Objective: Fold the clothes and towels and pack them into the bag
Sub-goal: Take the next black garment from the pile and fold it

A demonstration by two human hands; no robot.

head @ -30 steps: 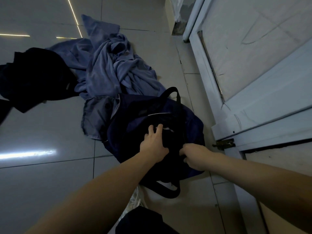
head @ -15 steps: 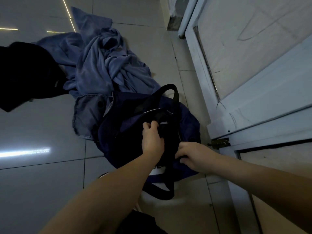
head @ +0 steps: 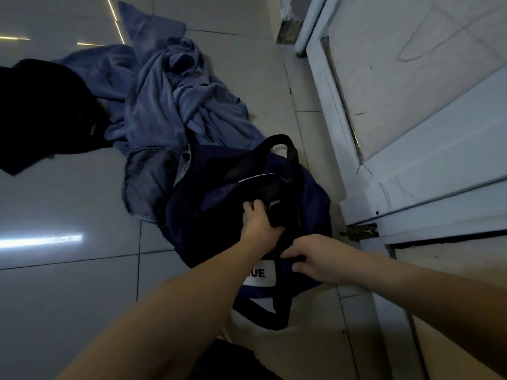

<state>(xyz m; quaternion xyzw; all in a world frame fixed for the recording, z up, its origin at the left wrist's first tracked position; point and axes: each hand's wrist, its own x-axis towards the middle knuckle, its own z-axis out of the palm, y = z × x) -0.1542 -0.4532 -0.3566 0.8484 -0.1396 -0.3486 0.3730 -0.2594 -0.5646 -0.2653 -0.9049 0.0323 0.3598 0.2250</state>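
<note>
A dark navy bag (head: 310,204) with black strap handles lies on the tiled floor beside a door. My left hand (head: 258,220) grips dark fabric at the bag's opening, fingers curled into it. My right hand (head: 315,256) pinches the bag's near edge above a white label (head: 263,274). A crumpled blue cloth (head: 175,105) lies behind the bag. A grey-blue denim garment (head: 148,176) sits partly under the bag's left side. A black garment (head: 46,111) lies at the far left.
A white panelled door (head: 411,119) and its frame stand close on the right, with a metal hinge (head: 359,231) near the bag. Glossy grey floor tiles (head: 68,283) spread to the left. Dark clothing on my leg (head: 233,360) shows at the bottom.
My left hand has curled tighter into the dark fabric and pulled it toward me. The right hand shifted slightly lower on the bag's edge, uncovering the white label.
</note>
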